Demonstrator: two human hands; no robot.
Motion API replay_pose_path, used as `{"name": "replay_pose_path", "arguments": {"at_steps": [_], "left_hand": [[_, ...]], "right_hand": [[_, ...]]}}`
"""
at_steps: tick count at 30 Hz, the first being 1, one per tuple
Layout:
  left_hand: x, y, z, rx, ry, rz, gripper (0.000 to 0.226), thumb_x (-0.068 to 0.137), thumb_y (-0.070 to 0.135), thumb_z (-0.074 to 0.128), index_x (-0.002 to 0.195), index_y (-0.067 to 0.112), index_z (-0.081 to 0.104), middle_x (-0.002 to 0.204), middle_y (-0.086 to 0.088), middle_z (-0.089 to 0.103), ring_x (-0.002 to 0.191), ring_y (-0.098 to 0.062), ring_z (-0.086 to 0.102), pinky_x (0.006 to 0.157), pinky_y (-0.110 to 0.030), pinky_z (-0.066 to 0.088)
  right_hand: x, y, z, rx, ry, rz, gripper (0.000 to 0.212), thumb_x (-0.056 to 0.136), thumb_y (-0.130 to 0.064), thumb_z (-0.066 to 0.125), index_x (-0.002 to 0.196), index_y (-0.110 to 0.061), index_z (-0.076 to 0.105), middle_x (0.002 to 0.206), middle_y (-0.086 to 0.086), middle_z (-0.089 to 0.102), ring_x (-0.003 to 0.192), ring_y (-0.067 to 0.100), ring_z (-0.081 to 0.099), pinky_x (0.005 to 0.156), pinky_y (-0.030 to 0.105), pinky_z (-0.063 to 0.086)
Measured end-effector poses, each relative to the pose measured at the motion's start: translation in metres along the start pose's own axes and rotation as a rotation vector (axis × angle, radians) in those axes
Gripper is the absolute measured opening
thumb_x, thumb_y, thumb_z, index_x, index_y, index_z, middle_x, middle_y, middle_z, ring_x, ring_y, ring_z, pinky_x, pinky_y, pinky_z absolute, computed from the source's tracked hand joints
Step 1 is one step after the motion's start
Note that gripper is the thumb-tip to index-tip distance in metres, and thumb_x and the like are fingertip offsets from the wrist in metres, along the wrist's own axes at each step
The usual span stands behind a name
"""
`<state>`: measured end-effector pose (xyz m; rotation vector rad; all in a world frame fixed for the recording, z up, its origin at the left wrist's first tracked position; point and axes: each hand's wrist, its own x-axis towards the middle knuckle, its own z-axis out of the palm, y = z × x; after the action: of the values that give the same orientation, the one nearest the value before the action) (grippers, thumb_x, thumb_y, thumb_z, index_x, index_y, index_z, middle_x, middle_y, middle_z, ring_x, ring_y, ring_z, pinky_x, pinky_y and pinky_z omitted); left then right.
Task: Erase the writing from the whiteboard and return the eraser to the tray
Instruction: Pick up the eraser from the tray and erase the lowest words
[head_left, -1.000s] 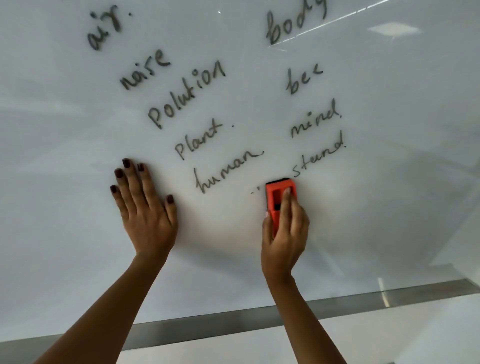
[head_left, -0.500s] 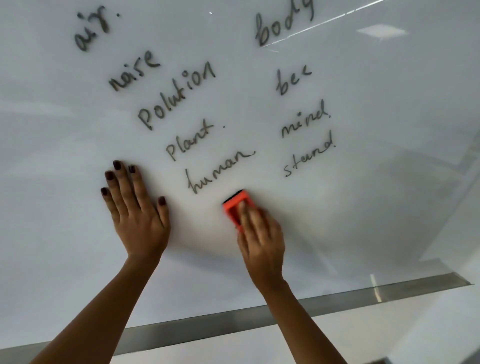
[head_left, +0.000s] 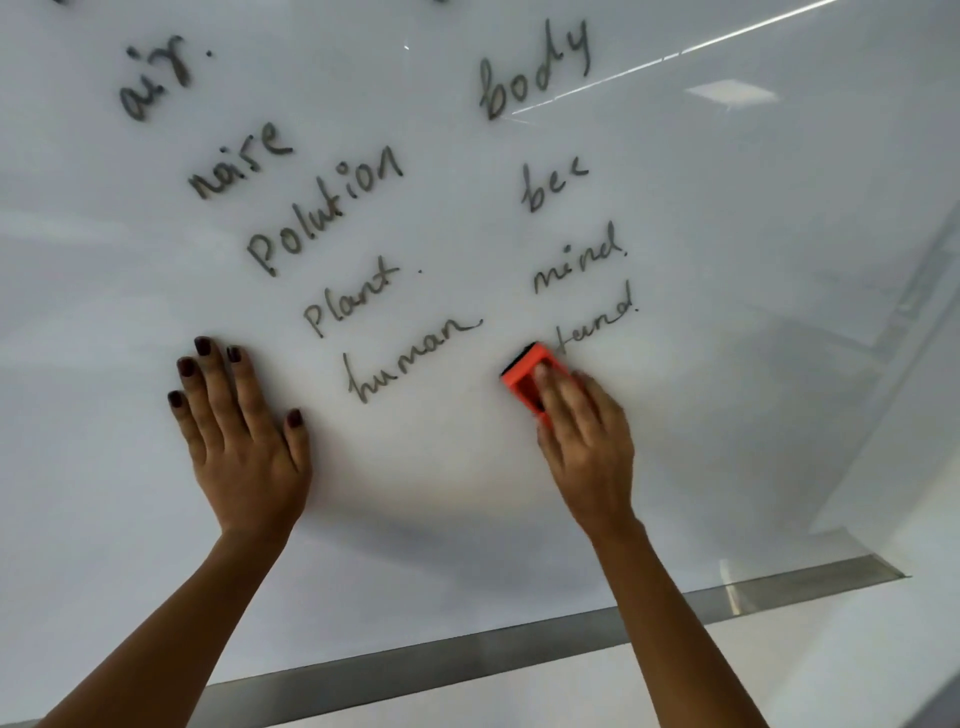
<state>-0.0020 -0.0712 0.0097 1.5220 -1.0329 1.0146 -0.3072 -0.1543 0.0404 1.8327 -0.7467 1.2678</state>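
right now the right hand (head_left: 587, 441) presses an orange eraser (head_left: 530, 379) against the whiteboard (head_left: 727, 322), fingers closed over its back, the eraser's black edge touching the start of the lowest word in the right column, whose first letters are hidden or gone. left hand (head_left: 244, 441) lies flat on the board, fingers slightly spread, gripping nothing, just left of "human". other handwritten words fill the board above. a metal tray (head_left: 467, 654) runs along the board's lower edge, well below both hands.
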Motion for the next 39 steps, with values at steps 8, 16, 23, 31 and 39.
{"name": "replay_pose_path", "arguments": {"at_steps": [8,16,23,31,39], "left_hand": [[0.000,0.000,0.000,-0.011,-0.009,-0.007,0.066,0.103,0.032,0.027,0.158,0.004,0.003,0.163,-0.021,0.008,0.154,-0.028,-0.004,0.125,-0.046,0.001],[-0.001,0.001,-0.002,-0.011,-0.010,-0.005,0.065,0.104,0.031,0.027,0.158,0.003,0.005,0.164,-0.017,0.004,0.154,-0.029,-0.002,0.125,-0.047,0.002],[-0.002,0.001,-0.003,-0.025,-0.023,-0.008,0.065,0.104,0.032,0.028,0.158,0.005,0.004,0.165,-0.014,0.001,0.154,-0.028,-0.003,0.125,-0.045,0.000],[-0.002,0.003,-0.006,-0.024,-0.039,-0.021,0.065,0.104,0.032,0.027,0.158,0.004,0.006,0.165,-0.014,0.001,0.154,-0.029,-0.001,0.125,-0.045,0.001],[0.001,0.004,-0.013,-0.059,-0.073,-0.035,0.069,0.102,0.032,0.028,0.156,0.001,-0.002,0.163,-0.023,0.001,0.153,-0.023,-0.009,0.125,-0.040,-0.003]], "right_hand": [[0.033,0.011,0.000,0.118,0.144,0.470,0.052,0.097,-0.020,0.058,0.145,-0.013,0.042,0.141,0.009,0.049,0.120,0.029,0.050,0.098,0.039,0.048],[0.032,0.026,-0.004,0.068,0.082,0.135,0.048,0.097,-0.016,0.056,0.143,-0.010,0.043,0.141,0.009,0.052,0.121,0.028,0.050,0.102,0.039,0.045],[0.051,0.018,-0.002,0.175,0.185,0.586,0.052,0.097,-0.020,0.059,0.145,-0.013,0.042,0.141,0.010,0.050,0.121,0.028,0.049,0.099,0.037,0.046],[0.037,0.030,-0.008,0.055,0.074,0.250,0.049,0.097,-0.020,0.059,0.144,-0.012,0.045,0.140,0.007,0.054,0.118,0.029,0.053,0.097,0.040,0.051],[0.041,0.020,-0.010,0.060,0.003,0.101,0.055,0.097,-0.021,0.059,0.147,-0.014,0.039,0.144,0.002,0.048,0.119,0.027,0.053,0.099,0.038,0.050]]}}
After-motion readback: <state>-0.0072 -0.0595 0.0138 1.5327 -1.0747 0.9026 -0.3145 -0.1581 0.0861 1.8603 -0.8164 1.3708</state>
